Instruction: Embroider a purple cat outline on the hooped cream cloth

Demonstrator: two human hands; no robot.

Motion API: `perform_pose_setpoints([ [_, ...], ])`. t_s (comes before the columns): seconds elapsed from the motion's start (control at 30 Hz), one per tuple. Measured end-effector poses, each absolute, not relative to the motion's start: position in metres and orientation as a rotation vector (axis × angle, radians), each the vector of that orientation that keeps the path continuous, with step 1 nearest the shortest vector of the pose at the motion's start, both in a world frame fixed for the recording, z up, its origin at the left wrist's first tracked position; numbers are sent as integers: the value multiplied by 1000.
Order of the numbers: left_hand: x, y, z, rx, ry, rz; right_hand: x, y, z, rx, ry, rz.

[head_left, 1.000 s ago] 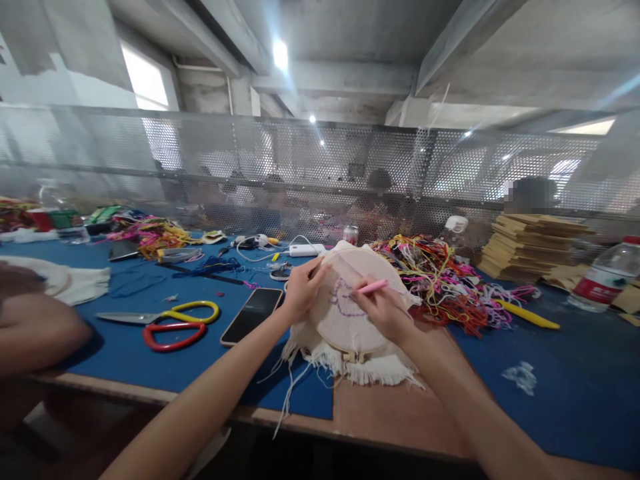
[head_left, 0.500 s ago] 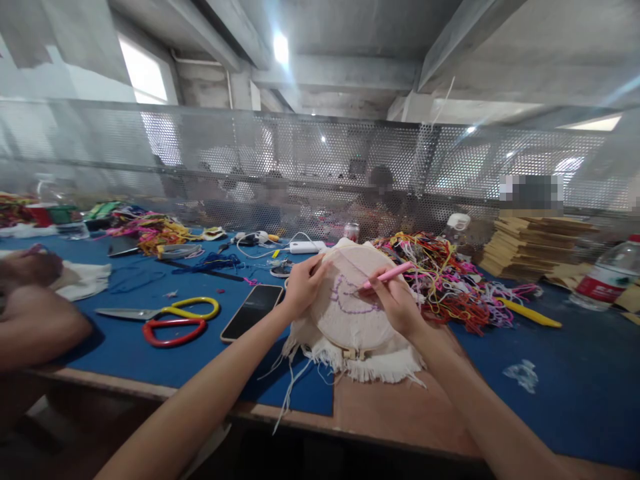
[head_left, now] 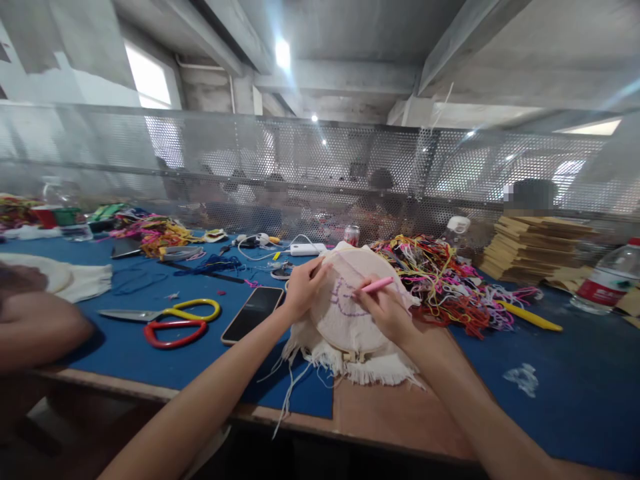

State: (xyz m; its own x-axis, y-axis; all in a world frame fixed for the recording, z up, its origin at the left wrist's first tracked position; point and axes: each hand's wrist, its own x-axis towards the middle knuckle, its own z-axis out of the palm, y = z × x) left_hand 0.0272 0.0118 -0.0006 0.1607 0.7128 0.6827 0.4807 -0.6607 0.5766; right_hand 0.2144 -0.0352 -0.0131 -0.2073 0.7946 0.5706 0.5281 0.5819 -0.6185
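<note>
A round embroidery hoop (head_left: 345, 327) with cream fringed cloth stretched in it stands tilted on the table edge in front of me. Purple stitching (head_left: 345, 303) shows on the cloth. My left hand (head_left: 304, 288) grips the hoop's upper left rim. My right hand (head_left: 383, 312) holds a pink punch needle (head_left: 376, 285), its tip on the cloth next to the purple stitching.
A black phone (head_left: 253, 315), red scissors (head_left: 173, 333) and yellow scissors (head_left: 175, 311) lie left on the blue mat (head_left: 575, 373). A tangle of coloured threads (head_left: 440, 280) lies right of the hoop. Another person's arm (head_left: 40, 327) rests at far left. A water bottle (head_left: 607, 279) stands far right.
My right hand lifted the pink needle up and right off the cloth, then brought it back down onto the cloth by the stitching. The left hand kept its grip on the hoop.
</note>
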Motion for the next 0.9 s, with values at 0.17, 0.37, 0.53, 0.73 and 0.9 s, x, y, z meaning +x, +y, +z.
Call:
perform_pose_setpoints([
  [0.17, 28, 13, -1, 2199, 1181, 1485, 219, -32, -17, -964, -1621, 665],
  [0.37, 27, 13, -2, 2203, 1175, 1485, 219, -31, -18, -977, -1613, 525],
  [0.53, 27, 13, -2, 2206, 1163, 1481, 219, -31, -20, -938, -1598, 516],
  [0.73, 27, 12, -1, 2208, 1142, 1502, 218, -33, -18, -850, -1528, 617],
  [0.9, 27, 11, -1, 2211, 1153, 1498, 219, -32, -20, -852, -1553, 594],
])
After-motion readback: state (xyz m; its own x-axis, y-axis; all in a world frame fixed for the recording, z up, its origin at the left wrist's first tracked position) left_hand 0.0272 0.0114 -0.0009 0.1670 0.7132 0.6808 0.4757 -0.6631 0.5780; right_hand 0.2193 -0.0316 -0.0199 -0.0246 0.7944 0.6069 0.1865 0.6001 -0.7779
